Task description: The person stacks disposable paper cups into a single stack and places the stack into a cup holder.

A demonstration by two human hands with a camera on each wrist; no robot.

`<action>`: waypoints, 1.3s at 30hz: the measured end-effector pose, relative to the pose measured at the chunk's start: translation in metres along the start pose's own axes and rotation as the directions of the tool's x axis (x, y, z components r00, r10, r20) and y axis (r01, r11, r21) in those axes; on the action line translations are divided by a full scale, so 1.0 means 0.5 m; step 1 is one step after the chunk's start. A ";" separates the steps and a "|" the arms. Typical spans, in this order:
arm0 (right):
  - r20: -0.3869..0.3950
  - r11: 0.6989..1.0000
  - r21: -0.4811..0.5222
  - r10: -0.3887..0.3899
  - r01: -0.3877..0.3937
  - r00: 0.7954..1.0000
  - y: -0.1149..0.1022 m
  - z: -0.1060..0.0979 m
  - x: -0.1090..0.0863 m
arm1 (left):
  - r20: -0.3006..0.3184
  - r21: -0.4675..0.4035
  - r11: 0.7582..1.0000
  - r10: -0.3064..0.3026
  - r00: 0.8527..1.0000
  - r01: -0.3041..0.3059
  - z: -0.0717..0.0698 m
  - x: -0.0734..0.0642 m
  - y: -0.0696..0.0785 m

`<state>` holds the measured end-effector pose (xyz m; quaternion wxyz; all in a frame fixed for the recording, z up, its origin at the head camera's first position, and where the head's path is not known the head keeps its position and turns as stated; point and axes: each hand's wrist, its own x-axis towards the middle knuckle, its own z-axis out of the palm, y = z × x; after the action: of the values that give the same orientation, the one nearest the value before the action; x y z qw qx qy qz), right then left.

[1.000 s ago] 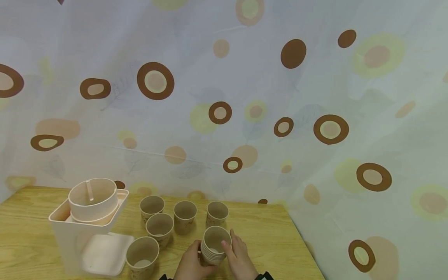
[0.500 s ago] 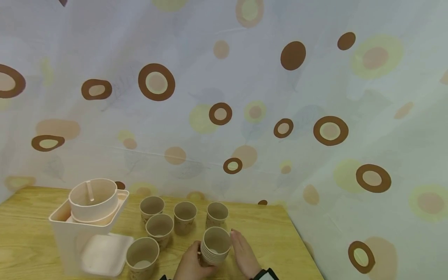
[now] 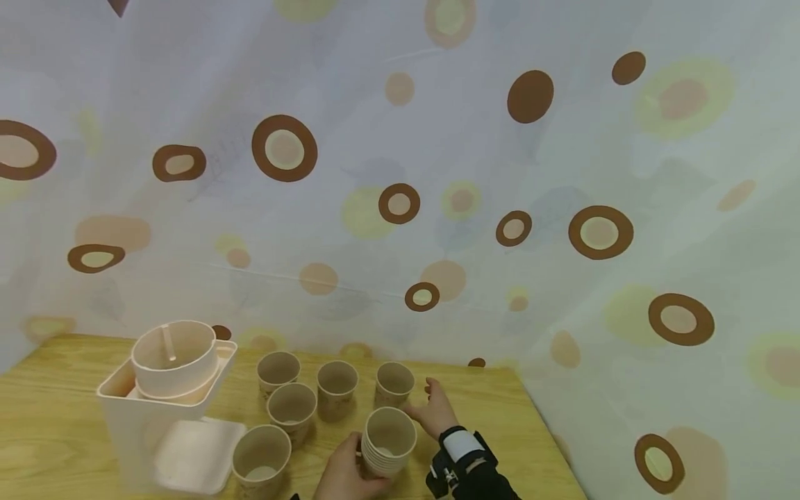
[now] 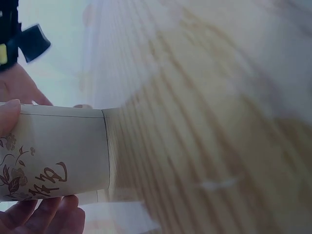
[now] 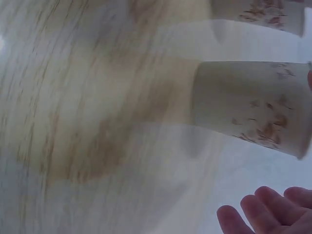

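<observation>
Several nested paper cups point(image 3: 390, 436) form a stack near the table's front, and my left hand point(image 3: 346, 471) grips it from the left. The left wrist view shows the stack's printed outer cup point(image 4: 68, 151) between thumb and fingers. My right hand point(image 3: 437, 414) is to the right of the back-right paper cup point(image 3: 395, 382), its fingers spread. In the right wrist view this upright cup point(image 5: 248, 105) has brown flower prints, and the fingers point(image 5: 263, 209) lie apart from it. A bit of thumb shows at the cup's rim; contact cannot be told.
Several single paper cups stand upright left of the stack, among them a front one point(image 3: 261, 458) and a middle one point(image 3: 292, 410). Farther left is a white plastic container point(image 3: 150, 430) with a round insert point(image 3: 175, 364). A patterned curtain point(image 3: 350, 243) hangs behind the wooden table point(image 3: 487, 403).
My right hand has let go of the stack and moved forward to the right side of the back-right cup. My left hand still holds the stack in about the same place.
</observation>
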<state>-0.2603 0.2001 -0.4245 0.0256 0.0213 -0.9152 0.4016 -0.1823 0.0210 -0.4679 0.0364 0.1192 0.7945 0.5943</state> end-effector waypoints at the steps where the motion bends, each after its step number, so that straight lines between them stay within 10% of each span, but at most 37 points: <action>1: -0.005 1.000 -0.014 -0.004 0.004 1.000 0.001 0.008 0.006 | 0.001 -0.001 1.000 0.008 1.000 -0.008 0.000 0.000 0.000; 24: -0.026 0.993 0.112 -0.035 0.038 0.999 0.001 0.058 0.036 | 0.017 -0.007 0.998 -0.058 0.998 0.058 -0.004 0.013 -0.009; 39: -0.092 0.995 0.101 0.028 -0.019 0.995 0.020 0.002 0.000 | -0.023 -0.020 1.000 0.002 1.000 -0.002 0.006 0.000 -0.001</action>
<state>-0.2608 0.2063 -0.4323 0.0625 -0.0071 -0.8920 0.4476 -0.1817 0.0238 -0.4691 0.0278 0.1129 0.7889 0.6034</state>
